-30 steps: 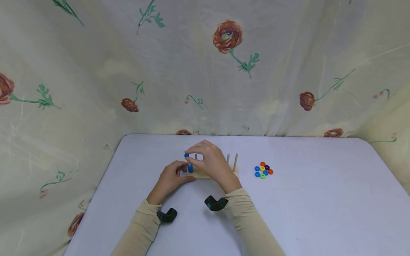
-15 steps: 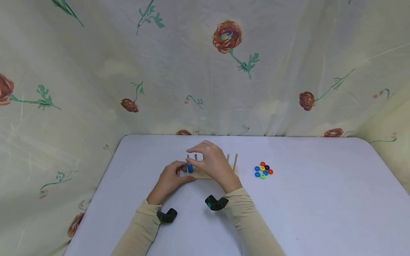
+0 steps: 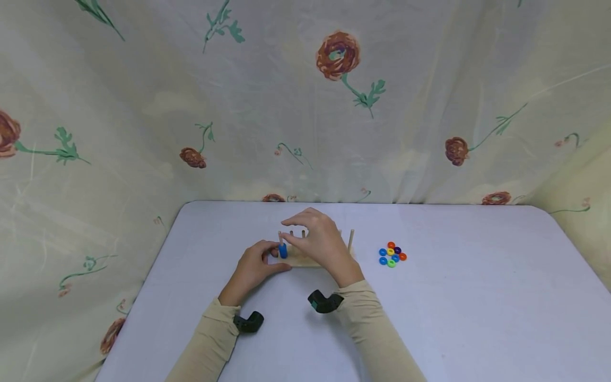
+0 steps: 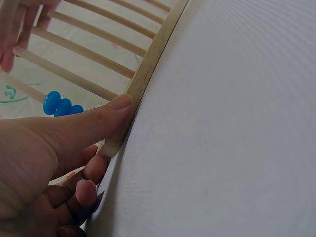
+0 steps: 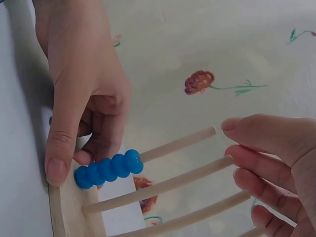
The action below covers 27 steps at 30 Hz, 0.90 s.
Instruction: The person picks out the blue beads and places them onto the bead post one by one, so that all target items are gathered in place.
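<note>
A wooden base (image 3: 305, 261) with several upright pegs stands at mid-table, partly hidden by both hands. My left hand (image 3: 253, 269) grips its left end, the thumb on the front edge and the fingers behind, as the left wrist view of the base (image 4: 148, 64) shows. Several blue rings (image 5: 108, 169) are stacked on the leftmost peg (image 5: 180, 143), whose upper part is bare. Above the pegs is my right hand (image 3: 321, 245), thumb and index finger spread with nothing between them. In the right wrist view its fingertips (image 5: 232, 124) are beside the peg tops.
To the right of the base lies a loose group of small rings on the white table (image 3: 477, 297): an orange ring (image 3: 403, 257), a green ring (image 3: 391, 263), and several others in blue, yellow and dark purple. A flowered curtain (image 3: 406, 132) hangs behind the table.
The blue ring that my right hand pinched at the top of the leftmost peg has dropped onto the stack. That hand has let go and shifted slightly right. My left hand stays put.
</note>
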{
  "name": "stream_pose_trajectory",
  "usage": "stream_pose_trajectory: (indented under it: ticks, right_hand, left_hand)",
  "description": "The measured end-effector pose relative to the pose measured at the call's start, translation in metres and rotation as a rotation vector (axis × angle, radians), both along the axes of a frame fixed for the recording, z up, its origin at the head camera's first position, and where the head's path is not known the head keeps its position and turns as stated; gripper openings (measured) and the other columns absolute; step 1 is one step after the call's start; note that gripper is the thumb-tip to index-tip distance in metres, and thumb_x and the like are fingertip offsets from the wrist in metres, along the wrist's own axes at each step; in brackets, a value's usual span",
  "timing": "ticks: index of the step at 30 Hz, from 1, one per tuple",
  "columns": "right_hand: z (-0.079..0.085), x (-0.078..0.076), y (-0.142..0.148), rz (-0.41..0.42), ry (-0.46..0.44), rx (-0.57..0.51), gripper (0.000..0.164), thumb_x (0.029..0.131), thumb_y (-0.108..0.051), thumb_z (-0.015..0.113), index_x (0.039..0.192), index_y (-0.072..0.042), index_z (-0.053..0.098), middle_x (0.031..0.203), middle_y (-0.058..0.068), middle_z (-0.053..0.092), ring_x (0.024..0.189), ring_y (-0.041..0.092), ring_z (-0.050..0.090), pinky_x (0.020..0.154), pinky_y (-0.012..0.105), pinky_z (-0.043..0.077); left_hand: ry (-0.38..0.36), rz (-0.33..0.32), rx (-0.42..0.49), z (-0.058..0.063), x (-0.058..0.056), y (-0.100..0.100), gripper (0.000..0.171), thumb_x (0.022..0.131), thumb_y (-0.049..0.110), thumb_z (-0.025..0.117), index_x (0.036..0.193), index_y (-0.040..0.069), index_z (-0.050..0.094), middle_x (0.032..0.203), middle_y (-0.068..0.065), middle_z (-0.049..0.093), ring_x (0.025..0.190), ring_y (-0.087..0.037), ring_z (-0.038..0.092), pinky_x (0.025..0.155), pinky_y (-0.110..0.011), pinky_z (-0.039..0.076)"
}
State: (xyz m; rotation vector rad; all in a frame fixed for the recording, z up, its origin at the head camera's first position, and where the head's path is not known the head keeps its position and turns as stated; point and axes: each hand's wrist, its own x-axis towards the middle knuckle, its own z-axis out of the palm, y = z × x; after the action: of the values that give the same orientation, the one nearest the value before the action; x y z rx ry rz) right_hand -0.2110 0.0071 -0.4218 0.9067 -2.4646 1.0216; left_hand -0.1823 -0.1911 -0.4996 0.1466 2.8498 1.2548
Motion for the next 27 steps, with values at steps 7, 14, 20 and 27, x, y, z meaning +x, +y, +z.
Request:
stream_pose_trajectory:
  ticks: [7,14,20,27]
  right_hand:
    - [0.006,-0.001,0.016,-0.012,-0.032,-0.003,0.022,0.089,-0.022,0.083,0.109,-0.015,0.081,0.105,0.001,0.079,0.102,0.018,0.071,0.084,0.036,0.059]
    - [0.008,-0.004,0.049,-0.056,-0.084,-0.008,0.026,0.089,-0.025,0.084,0.113,-0.015,0.081,0.108,0.002,0.079,0.106,0.021,0.07,0.087,0.04,0.059]
    - [0.006,-0.006,0.085,-0.075,-0.047,-0.024,0.026,0.086,-0.02,0.086,0.111,-0.013,0.081,0.105,0.004,0.08,0.1,0.022,0.07,0.081,0.041,0.058]
    - [0.002,-0.004,0.129,-0.138,-0.017,0.037,0.026,0.086,-0.018,0.085,0.111,-0.011,0.081,0.105,0.006,0.08,0.103,0.026,0.071,0.08,0.046,0.058]
  left_hand:
    - [0.004,0.003,-0.004,-0.001,0.0,0.001,0.052,0.079,0.027,0.091,0.122,0.005,0.072,0.095,-0.002,0.065,0.07,-0.013,0.046,0.06,-0.023,0.036]
    - [0.004,0.009,-0.01,-0.001,-0.001,0.001,0.057,0.079,0.026,0.091,0.127,0.004,0.071,0.097,-0.003,0.067,0.072,-0.013,0.047,0.062,-0.023,0.037]
    - [-0.011,0.01,-0.004,-0.002,-0.001,0.002,0.057,0.079,0.025,0.091,0.128,0.004,0.07,0.098,-0.002,0.067,0.073,-0.012,0.047,0.063,-0.023,0.037]
    - [-0.01,0.014,0.002,0.0,0.0,0.002,0.055,0.079,0.026,0.091,0.127,0.006,0.071,0.098,-0.001,0.066,0.072,-0.013,0.046,0.062,-0.023,0.037]
